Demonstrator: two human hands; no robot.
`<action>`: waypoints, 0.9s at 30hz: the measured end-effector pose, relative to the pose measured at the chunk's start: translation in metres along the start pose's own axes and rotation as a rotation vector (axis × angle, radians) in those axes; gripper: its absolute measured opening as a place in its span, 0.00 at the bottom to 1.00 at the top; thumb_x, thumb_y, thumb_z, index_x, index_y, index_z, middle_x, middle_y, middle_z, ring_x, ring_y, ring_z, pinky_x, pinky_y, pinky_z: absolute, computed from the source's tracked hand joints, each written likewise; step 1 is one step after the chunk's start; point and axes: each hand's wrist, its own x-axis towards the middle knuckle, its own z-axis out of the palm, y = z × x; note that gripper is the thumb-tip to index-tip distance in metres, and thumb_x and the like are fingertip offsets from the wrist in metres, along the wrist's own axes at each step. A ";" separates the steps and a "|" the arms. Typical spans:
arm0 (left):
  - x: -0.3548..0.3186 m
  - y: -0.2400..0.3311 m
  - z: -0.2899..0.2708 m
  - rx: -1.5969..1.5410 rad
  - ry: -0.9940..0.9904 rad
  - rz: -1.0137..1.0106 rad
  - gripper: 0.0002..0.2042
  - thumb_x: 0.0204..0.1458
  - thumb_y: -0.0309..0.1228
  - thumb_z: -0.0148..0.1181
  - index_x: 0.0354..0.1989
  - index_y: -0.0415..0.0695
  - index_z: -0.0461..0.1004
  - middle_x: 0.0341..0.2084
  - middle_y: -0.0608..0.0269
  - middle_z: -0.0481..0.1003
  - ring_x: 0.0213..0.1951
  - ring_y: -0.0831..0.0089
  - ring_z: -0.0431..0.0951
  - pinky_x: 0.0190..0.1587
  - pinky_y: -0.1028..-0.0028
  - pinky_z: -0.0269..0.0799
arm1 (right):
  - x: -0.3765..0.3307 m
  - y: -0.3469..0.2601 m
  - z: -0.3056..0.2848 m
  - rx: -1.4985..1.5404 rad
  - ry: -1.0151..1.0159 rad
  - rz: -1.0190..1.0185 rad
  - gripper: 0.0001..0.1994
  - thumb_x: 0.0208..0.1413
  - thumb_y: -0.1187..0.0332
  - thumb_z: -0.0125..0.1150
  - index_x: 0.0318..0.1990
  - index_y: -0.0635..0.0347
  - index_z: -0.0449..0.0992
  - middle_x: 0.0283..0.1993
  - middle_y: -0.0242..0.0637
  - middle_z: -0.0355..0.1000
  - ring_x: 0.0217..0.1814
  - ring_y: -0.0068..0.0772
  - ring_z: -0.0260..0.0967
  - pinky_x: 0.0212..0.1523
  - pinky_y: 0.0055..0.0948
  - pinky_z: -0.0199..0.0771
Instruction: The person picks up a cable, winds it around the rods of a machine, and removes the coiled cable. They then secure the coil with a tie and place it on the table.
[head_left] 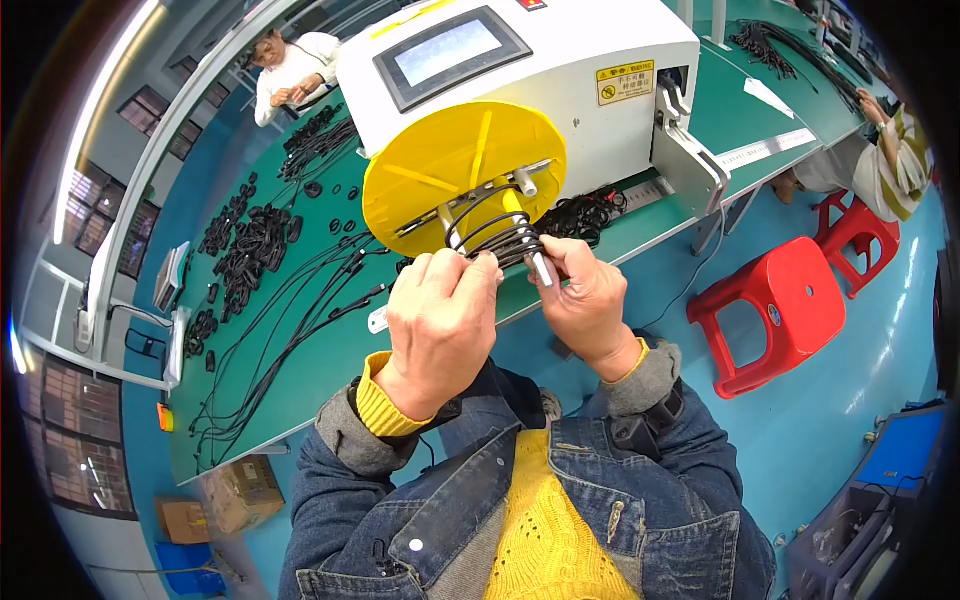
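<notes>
A loop of black cable (510, 240) is wound around the metal posts that stick out from the yellow disc (410, 185) of a white machine. My left hand (440, 325) is closed at the left end of the coil, fingers pinched on the cable, its fingertips partly hidden. On the right side, my right hand (590, 300) grips the coil's other end, with the thumb beside the silver tip of a post (541, 270). One strand of cable runs up from the coil to the disc's slotted bar.
The white machine (610, 125) carries a screen (450, 55). Long loose cables (290, 340) and heaps of black coils (245, 250) lie on the green table (235, 430). Red stools (770, 315) stand at right. Two other people sit beyond, and cardboard boxes (240, 495) rest on the floor.
</notes>
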 end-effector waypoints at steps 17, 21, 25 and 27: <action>0.011 0.003 0.020 -0.100 -0.101 -0.238 0.22 0.41 0.23 0.50 0.48 0.30 0.60 0.36 0.43 0.62 0.39 0.51 0.64 0.41 0.61 0.62 | 0.046 0.026 -0.033 0.345 -0.393 0.218 0.36 0.37 0.77 0.64 0.59 0.65 0.57 0.50 0.44 0.64 0.50 0.35 0.67 0.47 0.29 0.72; 0.012 -0.001 0.023 -0.046 -0.177 -0.233 0.27 0.44 0.23 0.47 0.55 0.27 0.52 0.43 0.38 0.60 0.44 0.48 0.64 0.47 0.61 0.62 | 0.051 0.034 -0.030 0.371 -0.484 0.165 0.39 0.38 0.75 0.64 0.61 0.64 0.54 0.50 0.43 0.64 0.50 0.34 0.66 0.50 0.29 0.70; 0.016 -0.007 0.023 -0.325 -0.278 -0.324 0.27 0.45 0.23 0.45 0.56 0.27 0.51 0.45 0.37 0.60 0.45 0.46 0.65 0.48 0.61 0.62 | 0.057 0.038 -0.028 0.364 -0.537 0.148 0.38 0.39 0.75 0.64 0.61 0.63 0.54 0.49 0.43 0.65 0.49 0.34 0.66 0.49 0.29 0.70; 0.022 -0.007 0.021 -0.467 -0.329 -0.386 0.24 0.47 0.23 0.45 0.54 0.28 0.53 0.46 0.36 0.59 0.43 0.44 0.66 0.46 0.60 0.64 | 0.058 0.040 -0.027 0.376 -0.590 0.165 0.36 0.39 0.76 0.63 0.60 0.63 0.56 0.45 0.42 0.67 0.46 0.34 0.68 0.48 0.29 0.71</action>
